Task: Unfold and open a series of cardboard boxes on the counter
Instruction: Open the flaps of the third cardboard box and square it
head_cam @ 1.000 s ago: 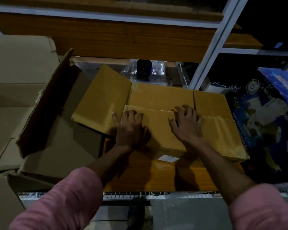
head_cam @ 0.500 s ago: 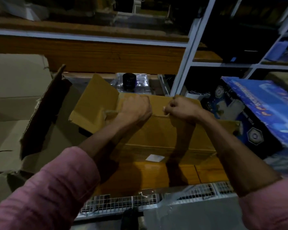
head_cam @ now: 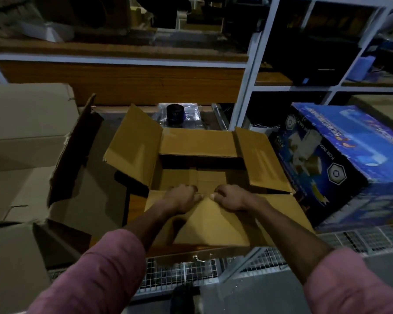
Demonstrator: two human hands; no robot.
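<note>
Tan corrugated cardboard box (head_cam: 202, 175) sits on the wooden counter (head_cam: 136, 207), top open. Left hand (head_cam: 183, 198) and right hand (head_cam: 231, 197) both curl over the near flap's (head_cam: 213, 225) edge — likely folding it outward. Side flaps already splayed; printed blue carton (head_cam: 340, 162) just beside.

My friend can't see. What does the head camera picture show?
Two hands, left hand and right hand, grip the near flap of an open brown cardboard box. A blue printed box stands to its right.
</note>
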